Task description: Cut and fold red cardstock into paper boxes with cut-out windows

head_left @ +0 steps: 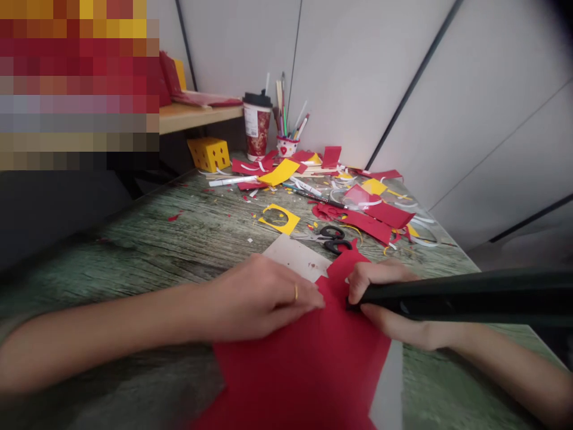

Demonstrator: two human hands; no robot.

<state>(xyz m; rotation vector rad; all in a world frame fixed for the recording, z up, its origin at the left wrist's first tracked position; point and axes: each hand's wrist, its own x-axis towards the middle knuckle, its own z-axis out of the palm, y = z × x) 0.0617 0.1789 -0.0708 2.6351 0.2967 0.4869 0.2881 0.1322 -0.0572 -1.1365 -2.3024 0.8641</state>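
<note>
Red paper: lower centre of the frame, over a pale board.
Left hand: fingers together, tips resting on the red paper; I can't tell from here whether they pinch it.
Right hand: clamped round a long black tool, its tip at the red paper.
Scissors: black-handled, just right of centre.
Paper cup: upper centre, black-lidded.

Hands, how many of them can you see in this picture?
2: the left hand has its fingertips at the red paper, and the right hand grips a long black object above that paper. No others show.
</note>
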